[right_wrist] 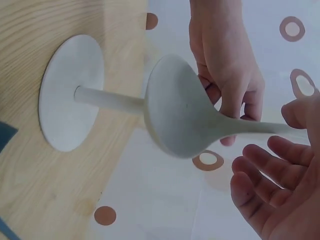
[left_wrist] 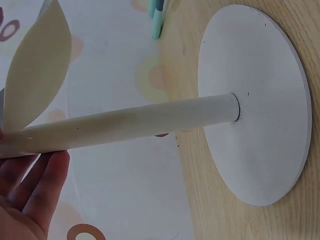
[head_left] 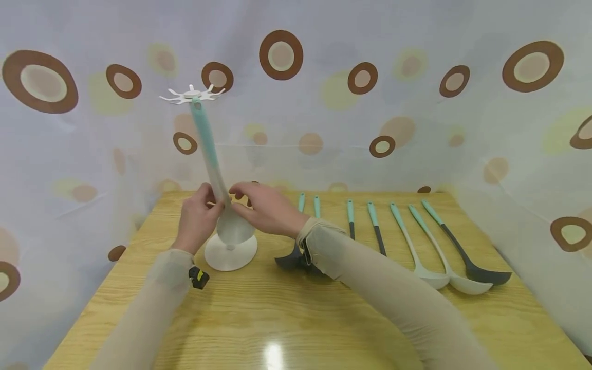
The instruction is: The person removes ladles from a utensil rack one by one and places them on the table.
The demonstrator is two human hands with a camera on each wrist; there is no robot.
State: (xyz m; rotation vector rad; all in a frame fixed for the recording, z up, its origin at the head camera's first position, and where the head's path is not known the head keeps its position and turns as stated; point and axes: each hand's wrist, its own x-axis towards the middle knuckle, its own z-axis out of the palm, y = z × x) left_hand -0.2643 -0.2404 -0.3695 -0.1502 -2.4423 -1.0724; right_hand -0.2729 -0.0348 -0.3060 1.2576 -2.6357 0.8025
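A white stand with a round base and a ring of hooks stands upright on the left of the table. Against it hangs a spoon, its mint handle end up at the hooks and its pale bowl down over the pole. My left hand holds the pole behind the spoon's neck, thumb and fingers on either side. My right hand is beside the spoon's neck, fingers loosely bent and spread around it without closing, as the right wrist view shows.
Several mint-handled utensils lie in a row to the right, among them a white ladle and a dark ladle. My right forearm passes over some of them. A patterned curtain closes off the back and sides of the wooden table.
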